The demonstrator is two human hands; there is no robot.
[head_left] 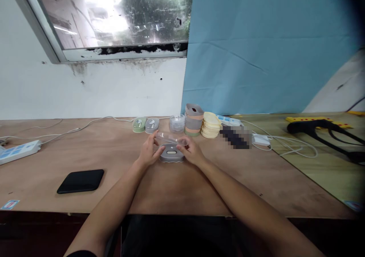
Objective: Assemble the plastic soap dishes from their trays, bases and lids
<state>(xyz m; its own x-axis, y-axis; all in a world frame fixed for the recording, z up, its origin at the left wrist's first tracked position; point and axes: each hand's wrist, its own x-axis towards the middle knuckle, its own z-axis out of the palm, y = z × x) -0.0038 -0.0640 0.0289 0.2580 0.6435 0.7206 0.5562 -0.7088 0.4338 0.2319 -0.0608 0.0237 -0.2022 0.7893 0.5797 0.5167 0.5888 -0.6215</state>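
Note:
Between my two hands is a thin clear plastic cover [167,137], tilted above a grey oval box part [171,158] on the table. My left hand [148,149] grips the cover's left end with its fingers, the thumb reaching down close to the grey part. At the cover's right end my right hand [192,150] is closed on it, thumb and fingers pinching the edge. A pale oblong slot or insert shows in the middle of the grey part's top. Whether the cover's lower edge touches the grey part, I cannot tell.
Behind stand a green box [138,124], a grey box [152,125], stacked clear covers [177,124], stacked grey, pink and green shells [194,122] and cream trays [210,126]. A black phone [81,181] lies front left. Power strips [21,152] and cables lie at both sides.

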